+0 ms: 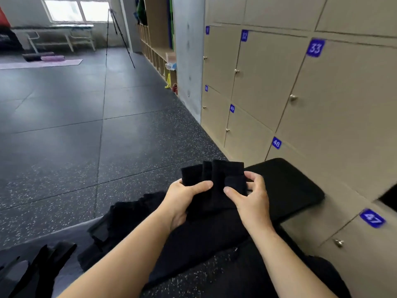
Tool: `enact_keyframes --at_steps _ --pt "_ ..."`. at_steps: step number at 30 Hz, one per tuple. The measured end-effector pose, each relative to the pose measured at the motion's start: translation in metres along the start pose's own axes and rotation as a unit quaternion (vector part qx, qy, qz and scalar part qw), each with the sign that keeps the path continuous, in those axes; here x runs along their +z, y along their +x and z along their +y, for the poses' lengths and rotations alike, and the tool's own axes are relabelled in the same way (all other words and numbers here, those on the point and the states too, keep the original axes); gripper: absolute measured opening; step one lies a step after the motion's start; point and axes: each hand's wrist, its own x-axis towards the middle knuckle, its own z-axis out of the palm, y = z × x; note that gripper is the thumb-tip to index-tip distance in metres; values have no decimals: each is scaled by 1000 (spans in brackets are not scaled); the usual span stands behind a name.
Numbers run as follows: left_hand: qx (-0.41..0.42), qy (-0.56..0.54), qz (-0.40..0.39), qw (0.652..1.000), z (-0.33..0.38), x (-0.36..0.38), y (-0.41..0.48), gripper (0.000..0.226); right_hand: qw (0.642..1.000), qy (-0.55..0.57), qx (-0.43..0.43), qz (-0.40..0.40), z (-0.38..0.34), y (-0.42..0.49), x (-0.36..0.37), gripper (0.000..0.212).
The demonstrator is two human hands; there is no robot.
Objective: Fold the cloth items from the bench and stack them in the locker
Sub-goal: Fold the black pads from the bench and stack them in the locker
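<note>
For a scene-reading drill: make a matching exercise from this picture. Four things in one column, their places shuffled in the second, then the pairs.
Things:
1. black cloth
2. pink mat
3. tripod
4. blue label 33

Places:
A. on a locker door, upper right
B. flat on the floor, far left
C. held by left hand and right hand
D. standing near the window

Pairs: 1-C, 2-B, 3-D, 4-A
</note>
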Motion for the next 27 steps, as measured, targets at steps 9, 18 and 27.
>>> enact_keyframes --at_steps 9,18,27 --pt "-39 -19 -154 987 -4 140 9 33 989 5 -35 145 -5 25 -127 53" --pt "-54 -44 -208 976 -35 252 8 35 975 76 20 208 9 20 -238 50" --pt "-88 -41 -216 972 -82 326 6 32 938 128 16 323 40 5 -304 7"
